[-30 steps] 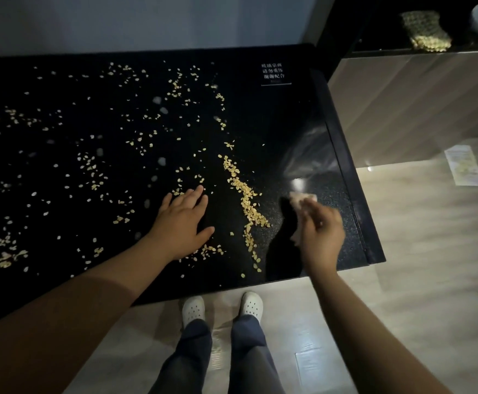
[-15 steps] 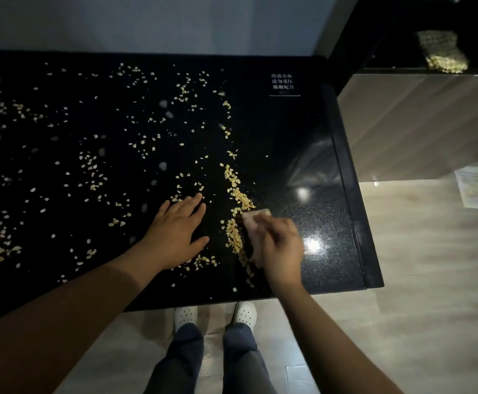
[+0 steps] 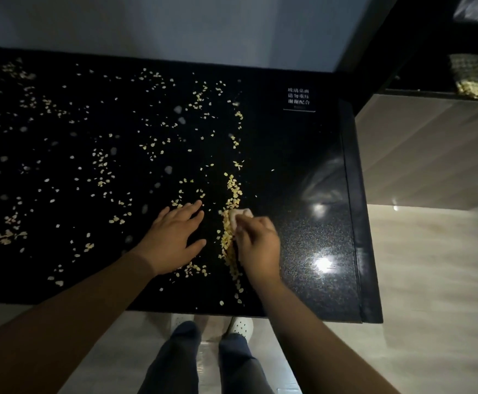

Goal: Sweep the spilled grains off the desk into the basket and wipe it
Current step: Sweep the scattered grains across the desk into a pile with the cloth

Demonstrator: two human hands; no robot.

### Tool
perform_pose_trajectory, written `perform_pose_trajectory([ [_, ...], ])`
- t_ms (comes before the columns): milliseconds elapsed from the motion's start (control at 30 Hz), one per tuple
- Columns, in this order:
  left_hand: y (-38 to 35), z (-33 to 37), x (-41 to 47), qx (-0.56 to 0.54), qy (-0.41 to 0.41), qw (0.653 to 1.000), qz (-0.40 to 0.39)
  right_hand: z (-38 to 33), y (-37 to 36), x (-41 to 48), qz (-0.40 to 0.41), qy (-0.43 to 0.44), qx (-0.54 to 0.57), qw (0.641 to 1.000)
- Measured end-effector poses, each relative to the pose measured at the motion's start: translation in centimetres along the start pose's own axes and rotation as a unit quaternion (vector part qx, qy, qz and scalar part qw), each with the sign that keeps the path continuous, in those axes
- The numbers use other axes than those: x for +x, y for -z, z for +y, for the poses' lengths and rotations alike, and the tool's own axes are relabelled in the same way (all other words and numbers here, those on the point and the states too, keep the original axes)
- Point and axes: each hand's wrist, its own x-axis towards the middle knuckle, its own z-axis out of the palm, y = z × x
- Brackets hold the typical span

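Black tabletop (image 3: 303, 155): glossy and speckled, it fills most of the view; lamp glare sits on its right part.
Pale floor (image 3: 431, 280): wood-look boards lie to the right of the tabletop and along its near edge.
Wood-faced cabinet (image 3: 431, 143): it stands right of the tabletop, beyond the far right corner, with a dark shelf on top.
Scattered grains (image 3: 101, 166): pale flakes lie strewn over the left and middle of the tabletop, thin in most spots and clumped in a few. The strip to the right of the hands looks almost bare of them.
Left hand (image 3: 172, 240): it lies flat, palm down, with straight fingers a little spread and pointing far-right. Loose flakes lie at its fingertips and beside its wrist.
Right hand (image 3: 257, 245): its fingers are curled and pinch a cloth, pressing it to the surface just right of the left hand.
Grain ridge (image 3: 232, 191): a dense line of flakes runs near to far between the two hands, and its near stretch touches the right hand's left side.
Woven basket (image 3: 472, 78): it rests on the cabinet's shelf at far right, well apart from both hands.
Cloth (image 3: 240, 216): this small pale wad pokes out past the fingertips against the ridge.
White lettering (image 3: 298, 96): it is printed near the far right corner.
Pale shoe (image 3: 240, 327): it shows just below the near edge.
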Motion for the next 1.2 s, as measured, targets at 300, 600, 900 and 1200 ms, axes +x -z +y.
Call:
perform_pose_trajectory([
  [300, 2.1, -1.0, 0.5, -0.109, 0.024, 0.992, 0.063, 0.6, 5.6, 9.3, 0.134, -0.089, 0.022, 0.987],
  [600, 4.3, -4.4, 3.5, -0.043, 0.036, 0.997, 0.045, -0.9, -1.3, 9.8, 0.020, -0.049, -0.032, 0.998],
  [900, 6.4, -8.5, 6.1, -0.029, -0.005, 1.000, 0.011, -3.3, 0.6, 10.0, 0.109, -0.079, 0.032, 0.990],
  [1200, 6.5, -9.5, 8.4, 0.011, -0.033, 0.999, 0.030, -2.8, -4.5, 12.4, 0.069, -0.053, -0.056, 0.995],
])
